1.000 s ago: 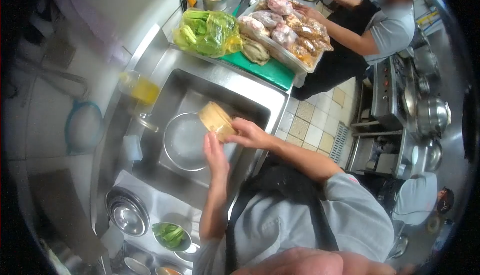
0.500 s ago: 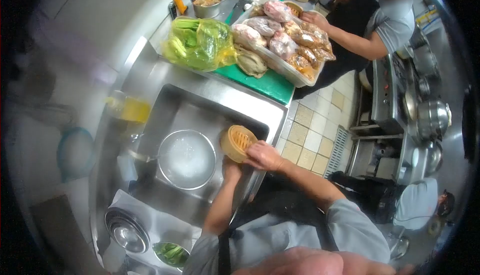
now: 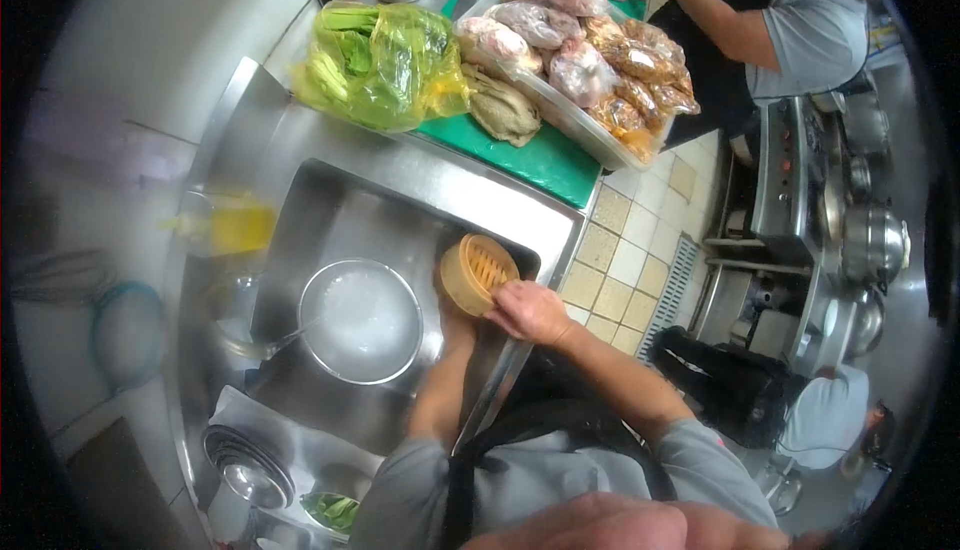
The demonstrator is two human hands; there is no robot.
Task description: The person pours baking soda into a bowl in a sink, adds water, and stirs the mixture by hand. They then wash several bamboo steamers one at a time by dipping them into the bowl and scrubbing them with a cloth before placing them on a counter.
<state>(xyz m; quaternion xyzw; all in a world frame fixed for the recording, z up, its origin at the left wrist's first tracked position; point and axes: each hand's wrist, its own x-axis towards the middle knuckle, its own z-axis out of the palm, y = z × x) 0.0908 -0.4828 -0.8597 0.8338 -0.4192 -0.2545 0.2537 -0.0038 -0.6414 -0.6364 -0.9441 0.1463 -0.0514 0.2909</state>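
Observation:
A round bamboo steamer basket (image 3: 470, 280) with a slatted base is held over the right side of the metal sink (image 3: 300, 215). My right hand (image 3: 528, 312) grips its near right edge, with fingers wrapped over the rim. Under and behind the basket's left side is my left hand (image 3: 456, 318), its fingers mostly hidden, supporting the basket. To the left of both hands, a round metal bowl (image 3: 360, 322) of cloudy white water stands in the sink, below the faucet.
Beyond the sink are a yellow bag of greens (image 3: 380, 65), a cloth (image 3: 502, 110), a green board (image 3: 555, 165) and a tub of bagged food (image 3: 640, 155). A yellow liquid bottle (image 3: 240, 228) stands left. A co-worker (image 3: 800, 35) is at the upper right.
The view has shifted slightly, moving the surroundings in the frame. Both hands still hold the basket, which is tilted a little differently. The co-worker's hands have moved toward the top edge.

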